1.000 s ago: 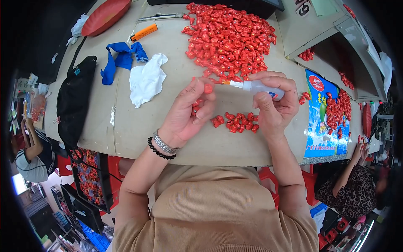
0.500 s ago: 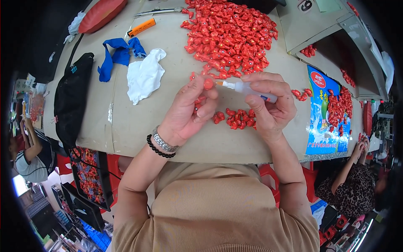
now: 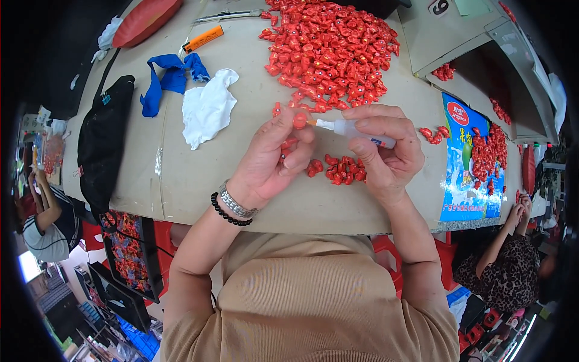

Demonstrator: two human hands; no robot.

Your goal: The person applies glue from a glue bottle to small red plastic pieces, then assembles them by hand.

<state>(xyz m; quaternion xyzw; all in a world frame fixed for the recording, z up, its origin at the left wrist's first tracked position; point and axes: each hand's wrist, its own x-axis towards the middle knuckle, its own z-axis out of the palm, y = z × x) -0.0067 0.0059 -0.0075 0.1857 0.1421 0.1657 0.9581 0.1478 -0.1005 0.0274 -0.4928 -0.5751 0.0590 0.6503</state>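
Between the thumb and forefinger of my left hand (image 3: 274,154) is a small red plastic piece (image 3: 300,120), its round side toward my right. More red pieces (image 3: 288,146) sit in the curl of the same hand's other fingers. My right hand (image 3: 392,148) is closed around a clear squeeze bottle (image 3: 356,130) with a white nozzle, tilted on its side. The nozzle's thin orange tip is at the held piece; whether it touches I cannot tell. Under and between my hands a small group of red pieces (image 3: 345,171) lies on the table (image 3: 253,205).
A large heap of red pieces (image 3: 332,54) lies beyond my hands. Left are a white cloth (image 3: 208,108), a blue strip of cloth (image 3: 163,81), an orange lighter-like object (image 3: 203,38) and a black bag (image 3: 105,145). A blue printed sheet (image 3: 461,169) bears red pieces at right, near another person (image 3: 503,265).
My right hand has shifted slightly left with the squeeze bottle, bringing its tip up to the red piece. My left hand has barely moved.
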